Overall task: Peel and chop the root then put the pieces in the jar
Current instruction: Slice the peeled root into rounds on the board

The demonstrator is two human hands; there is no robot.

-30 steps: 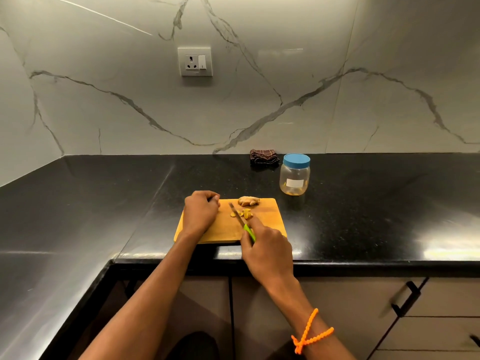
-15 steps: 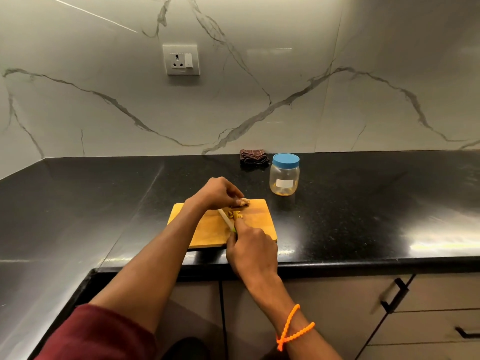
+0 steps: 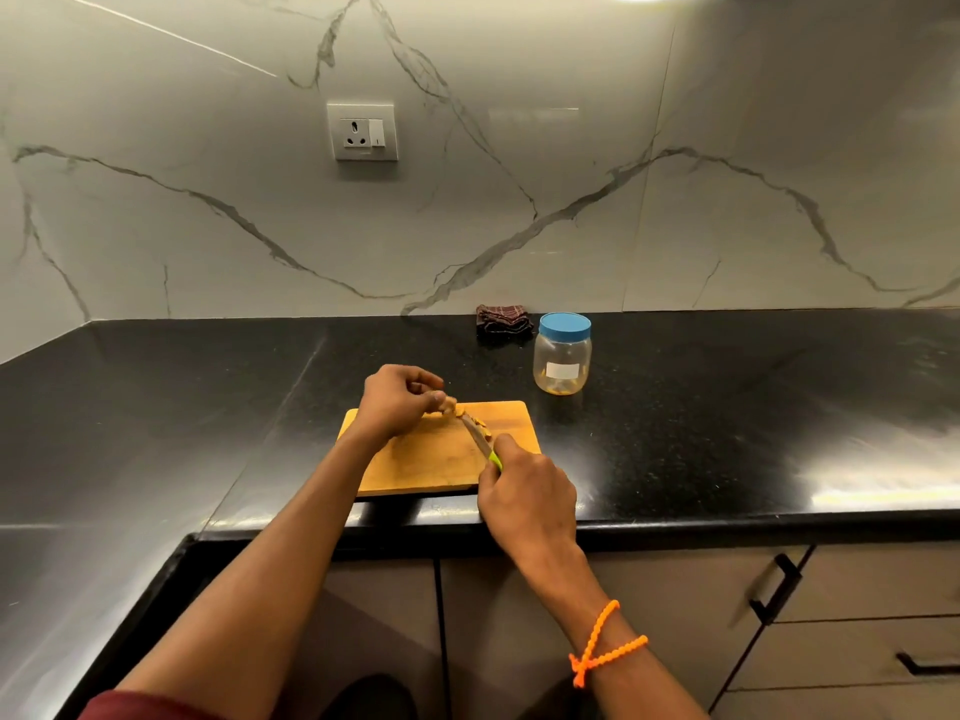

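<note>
A wooden cutting board point(image 3: 426, 465) lies at the front edge of the black counter. My left hand point(image 3: 397, 400) pinches a pale root piece point(image 3: 448, 406) at the board's far edge. My right hand point(image 3: 527, 493) grips a knife point(image 3: 479, 436) by its green handle, with the blade angled up toward the root. A few yellow chopped pieces point(image 3: 484, 427) lie beside the blade. A clear jar point(image 3: 562, 362) with a blue lid on stands on the counter behind the board to the right, some yellow bits at its bottom.
A folded dark cloth point(image 3: 503, 320) lies against the marble wall behind the jar. A wall socket point(image 3: 362, 131) sits above. The black counter point(image 3: 753, 407) stretches to the right and wraps round the left corner. Drawers with black handles point(image 3: 777, 589) are below.
My left hand moved from the board's left part to the root at the far edge and took hold of it. The knife stayed near the chopped pieces. The camera view shifted.
</note>
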